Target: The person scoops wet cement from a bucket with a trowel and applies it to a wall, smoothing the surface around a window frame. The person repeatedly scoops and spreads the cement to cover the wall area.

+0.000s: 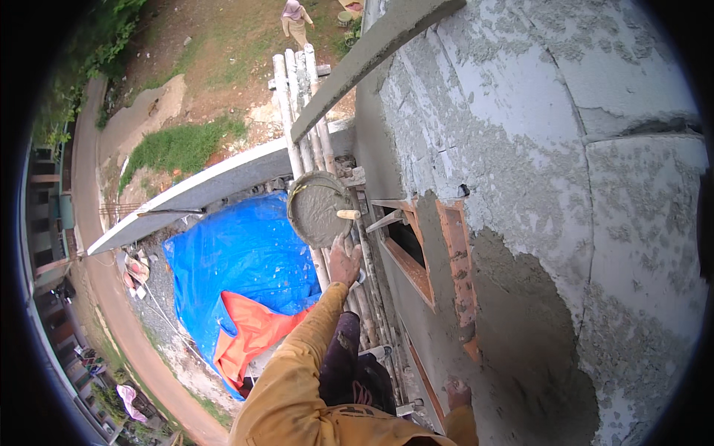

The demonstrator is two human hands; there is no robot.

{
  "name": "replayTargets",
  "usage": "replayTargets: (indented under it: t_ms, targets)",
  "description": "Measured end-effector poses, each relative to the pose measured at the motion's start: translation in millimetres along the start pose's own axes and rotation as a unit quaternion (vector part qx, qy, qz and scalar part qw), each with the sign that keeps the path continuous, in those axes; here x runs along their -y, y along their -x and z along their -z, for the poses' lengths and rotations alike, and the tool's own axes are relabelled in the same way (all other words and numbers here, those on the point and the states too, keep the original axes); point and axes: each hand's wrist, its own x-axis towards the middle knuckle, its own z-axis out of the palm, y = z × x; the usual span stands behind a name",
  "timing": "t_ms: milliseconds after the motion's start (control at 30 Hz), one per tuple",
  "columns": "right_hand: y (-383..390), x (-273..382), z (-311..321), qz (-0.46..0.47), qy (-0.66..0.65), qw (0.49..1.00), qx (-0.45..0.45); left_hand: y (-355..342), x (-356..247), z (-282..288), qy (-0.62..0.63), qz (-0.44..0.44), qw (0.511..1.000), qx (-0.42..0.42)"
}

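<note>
My left arm, in a mustard-yellow sleeve, stretches forward, and its cement-smeared left hand [345,260] is open with the fingers extended at the near rim of a round bucket [291,217]. Wet grey mortar [318,211] fills the bucket. A tool with a pale wooden handle [347,214] lies at its right side, just beyond my fingertips; its blade is not visible. Low on the right, close against the wall, my right hand [458,392] looks closed with curled fingers. What it holds, if anything, is hidden.
The bucket stands on bamboo poles [286,111] high above the ground. A long mortar-coated straightedge [379,67] slants overhead beside the partly plastered wall [520,149]. Orange-brown wooden frames [407,269] sit in the wall. Below lies a blue tarp [238,253]; a person [296,22] is far off.
</note>
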Motion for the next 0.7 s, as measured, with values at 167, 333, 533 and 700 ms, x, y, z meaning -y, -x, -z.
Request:
replayTargets:
  t_ms: [167,333,533,700]
  targets:
    - [42.5,104.8,39.3,0.098,0.054,0.99,-0.081,119.7,-140.4,22.1,0.077,-0.16,0.972,0.151]
    - [53.3,98.6,75.6,0.206,-0.081,0.968,-0.116,172.2,-293.2,51.0,0.131,-0.447,0.869,0.167]
    - [63.5,92.5,80.3,0.295,-0.102,0.946,-0.082,242.1,-375.9,41.1,0.076,-0.622,0.759,0.177]
    - [119.4,74.7,89.9,0.315,-0.122,0.941,-0.037,258.1,-381.1,26.1,-0.003,-0.608,0.776,0.169]
